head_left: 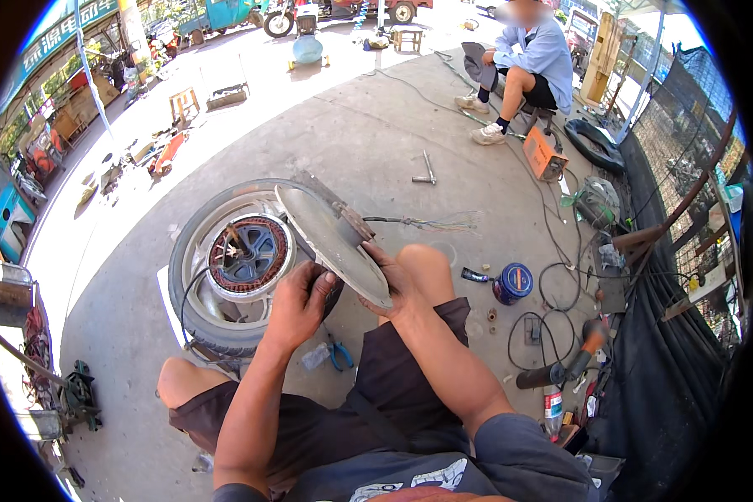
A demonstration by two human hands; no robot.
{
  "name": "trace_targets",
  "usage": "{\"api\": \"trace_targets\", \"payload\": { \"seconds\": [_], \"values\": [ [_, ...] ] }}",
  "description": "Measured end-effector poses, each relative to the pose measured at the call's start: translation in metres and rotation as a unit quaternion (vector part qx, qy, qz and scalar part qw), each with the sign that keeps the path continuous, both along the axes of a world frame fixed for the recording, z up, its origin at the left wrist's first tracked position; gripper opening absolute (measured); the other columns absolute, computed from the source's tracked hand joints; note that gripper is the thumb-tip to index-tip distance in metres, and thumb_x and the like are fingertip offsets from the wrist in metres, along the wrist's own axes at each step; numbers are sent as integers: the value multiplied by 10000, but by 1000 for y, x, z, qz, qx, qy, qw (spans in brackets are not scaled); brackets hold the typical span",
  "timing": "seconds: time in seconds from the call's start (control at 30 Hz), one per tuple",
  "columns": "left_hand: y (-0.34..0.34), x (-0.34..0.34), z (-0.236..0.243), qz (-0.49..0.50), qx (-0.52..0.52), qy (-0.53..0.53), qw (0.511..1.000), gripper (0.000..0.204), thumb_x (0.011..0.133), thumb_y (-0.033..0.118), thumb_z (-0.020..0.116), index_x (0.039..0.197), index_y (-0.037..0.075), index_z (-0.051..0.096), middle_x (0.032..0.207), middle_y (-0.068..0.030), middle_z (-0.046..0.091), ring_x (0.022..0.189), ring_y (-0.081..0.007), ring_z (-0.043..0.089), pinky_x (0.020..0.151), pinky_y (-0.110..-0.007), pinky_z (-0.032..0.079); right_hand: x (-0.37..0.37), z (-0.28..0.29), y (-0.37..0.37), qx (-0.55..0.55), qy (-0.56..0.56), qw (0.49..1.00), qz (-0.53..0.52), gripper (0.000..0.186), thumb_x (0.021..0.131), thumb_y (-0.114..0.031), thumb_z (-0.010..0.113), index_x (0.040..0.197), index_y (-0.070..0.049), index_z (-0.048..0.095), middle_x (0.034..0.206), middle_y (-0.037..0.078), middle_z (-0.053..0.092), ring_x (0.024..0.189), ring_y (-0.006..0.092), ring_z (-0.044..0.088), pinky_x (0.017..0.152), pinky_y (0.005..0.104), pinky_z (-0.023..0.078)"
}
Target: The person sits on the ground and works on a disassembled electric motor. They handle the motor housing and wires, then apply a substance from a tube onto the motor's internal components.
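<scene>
For this step, it seems best to keep the metal disc point(330, 238) steady by its rim and away from the open hub point(251, 255), so that it does not knock the reddish coils point(286, 251). The right hand point(396, 289) is clamped on the disc's near edge, and the tilted disc extends forward and left from this hand, toward the wheel point(190, 289). The left hand point(301, 303) is half curled close to the disc, but whether it grips something, one cannot tell.
</scene>
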State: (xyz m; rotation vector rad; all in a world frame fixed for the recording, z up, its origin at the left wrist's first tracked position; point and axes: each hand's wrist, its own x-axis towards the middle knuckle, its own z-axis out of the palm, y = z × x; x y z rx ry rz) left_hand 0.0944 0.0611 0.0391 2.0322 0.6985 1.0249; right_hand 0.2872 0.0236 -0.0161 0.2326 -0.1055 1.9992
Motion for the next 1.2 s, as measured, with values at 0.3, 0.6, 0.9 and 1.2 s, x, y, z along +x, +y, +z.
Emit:
{"api": "trace_targets", "payload": {
  "seconds": [0.3, 0.6, 0.9, 1.2],
  "values": [
    [-6, 9, 11, 68, 218, 101, 968, 129, 879, 82, 657, 824, -3, 577, 760, -158, 580, 733, -380, 605, 621, -465, 461, 0, -6, -1, -118, -5, 993, -29, 365, 1016, -307, 508, 1100, 28, 627, 811, 123, 663, 584, 209, 654, 441, 319, 547],
    [1, 23, 23, 50, 241, 99, 964, 168, 851, 52, 662, 766, -4, 528, 714, -165, 556, 695, -380, 601, 597, -472, 454, 3, -28, 3, -45, 154, 984, 83, 284, 1004, -236, 518, 1002, 46, 557, 770, 42, 531, 578, 141, 561, 479, 250, 474],
    [5, 31, 34, 58, 290, 134, 946, 169, 838, 102, 683, 753, 29, 556, 720, -130, 590, 714, -342, 633, 592, -449, 492, 3, -6, -4, -1, 154, 982, 107, 293, 977, -192, 547, 1085, 76, 498, 783, 59, 529, 604, 156, 581, 510, 255, 495],
    [8, 41, 49, 70, 327, 168, 927, 170, 836, 145, 693, 755, 38, 588, 737, -120, 622, 719, -322, 650, 585, -442, 500, 7, -10, 0, 14, 157, 983, 92, 399, 978, -310, 569, 1103, 62, 500, 758, 51, 497, 586, 148, 557, 501, 253, 482]
  ]
}}
